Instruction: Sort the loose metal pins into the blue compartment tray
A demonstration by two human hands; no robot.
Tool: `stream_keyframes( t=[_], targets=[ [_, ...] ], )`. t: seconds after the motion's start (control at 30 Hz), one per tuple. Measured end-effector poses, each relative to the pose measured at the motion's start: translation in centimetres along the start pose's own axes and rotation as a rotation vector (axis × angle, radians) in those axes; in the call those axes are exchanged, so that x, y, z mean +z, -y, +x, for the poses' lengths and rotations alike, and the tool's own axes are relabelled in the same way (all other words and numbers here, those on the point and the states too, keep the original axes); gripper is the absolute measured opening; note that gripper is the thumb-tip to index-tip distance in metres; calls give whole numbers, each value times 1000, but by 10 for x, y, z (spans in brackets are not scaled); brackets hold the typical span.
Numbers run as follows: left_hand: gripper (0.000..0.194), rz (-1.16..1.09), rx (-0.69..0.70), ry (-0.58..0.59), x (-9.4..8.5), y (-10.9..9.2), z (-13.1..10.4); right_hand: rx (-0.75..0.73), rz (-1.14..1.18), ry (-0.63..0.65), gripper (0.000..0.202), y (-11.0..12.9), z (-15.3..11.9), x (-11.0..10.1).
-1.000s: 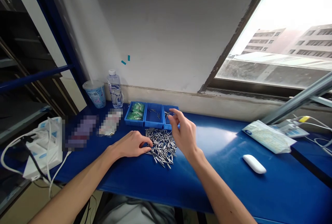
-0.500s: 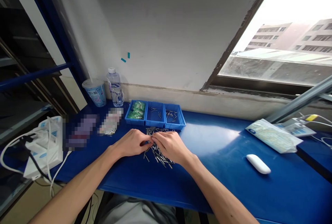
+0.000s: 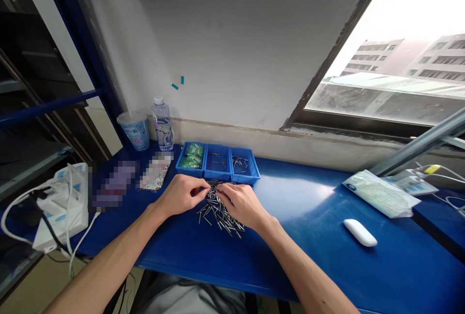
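Note:
A loose pile of thin silver metal pins (image 3: 222, 218) lies on the blue table in front of me. My left hand (image 3: 186, 194) is at the pile's upper left edge, with thumb and forefinger closed in a pinch. Over the right side of the pile is my right hand (image 3: 244, 203), its fingers bent together at the tips and hiding some pins. Whatever either pinch holds is too small to make out. Just beyond stand three joined blue bins: the left bin (image 3: 178, 164) has green-and-clear packets, while the middle bin (image 3: 218, 174) and right bin (image 3: 257, 176) hold a few pins.
A lidded cup (image 3: 135, 132) and a water bottle (image 3: 163, 127) stand at the back left. Power strips with white cables (image 3: 60, 212) are on the left. To the right lie a white rounded case (image 3: 360, 232) and a plastic packet (image 3: 381, 194).
My hands, fingertips together half a second ago, are now slightly apart. The left has moved a little up and left, showing more of the pile between them.

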State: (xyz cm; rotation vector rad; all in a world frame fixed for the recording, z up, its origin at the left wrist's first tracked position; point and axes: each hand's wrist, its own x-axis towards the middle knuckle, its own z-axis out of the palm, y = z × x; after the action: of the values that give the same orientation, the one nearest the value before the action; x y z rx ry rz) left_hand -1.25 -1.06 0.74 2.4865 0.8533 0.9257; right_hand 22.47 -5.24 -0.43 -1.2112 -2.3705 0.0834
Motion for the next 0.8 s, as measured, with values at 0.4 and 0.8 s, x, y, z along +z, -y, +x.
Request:
stream_keyframes(
  t=[0.4,0.8],
  targets=[
    [14,4,20,120,-4,-7,4,-36,0,-80,19,1,0,2],
    [15,4,44,180,4,-3,2,-100,24,-116,22,4,-1,8]
  ],
)
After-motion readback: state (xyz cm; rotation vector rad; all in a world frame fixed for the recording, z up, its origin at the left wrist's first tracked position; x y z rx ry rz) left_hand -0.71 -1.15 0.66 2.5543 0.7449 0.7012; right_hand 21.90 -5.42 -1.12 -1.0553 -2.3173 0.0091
